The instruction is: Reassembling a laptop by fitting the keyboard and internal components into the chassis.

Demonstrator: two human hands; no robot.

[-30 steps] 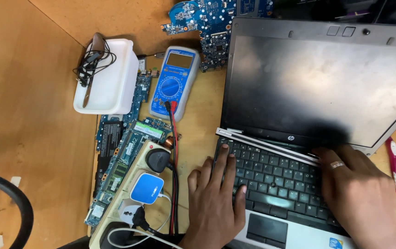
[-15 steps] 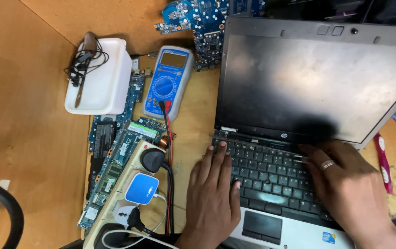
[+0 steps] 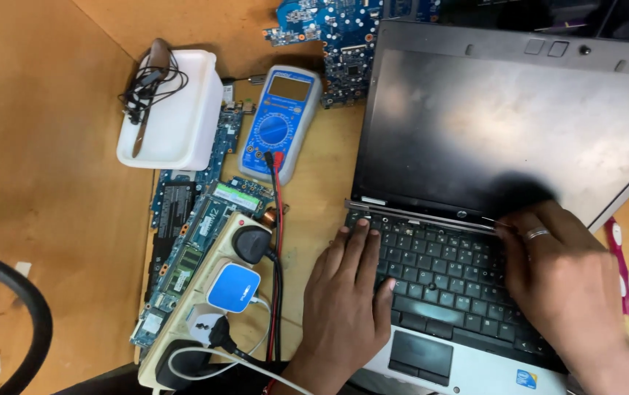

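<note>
An open silver laptop [image 3: 504, 117] with a dark screen sits on the wooden bench. My left hand [image 3: 347, 300] lies flat on the left side of its black keyboard [image 3: 446, 271], fingers spread and reaching toward the hinge. My right hand [image 3: 559, 274], with a ring on one finger, rests on the right side of the keyboard, its fingertips at the hinge strip below the screen. Neither hand holds anything.
A blue multimeter [image 3: 279, 123] with red and black leads lies left of the laptop. A white tray [image 3: 175, 113] holds cables. Circuit boards [image 3: 182, 234] and a power strip [image 3: 212, 300] with plugs lie at the lower left. Another blue board [image 3: 343, 29] lies behind.
The view has shifted slightly. My right hand has slid up toward the hinge on the right; my left hand has reached a little farther up the keyboard.
</note>
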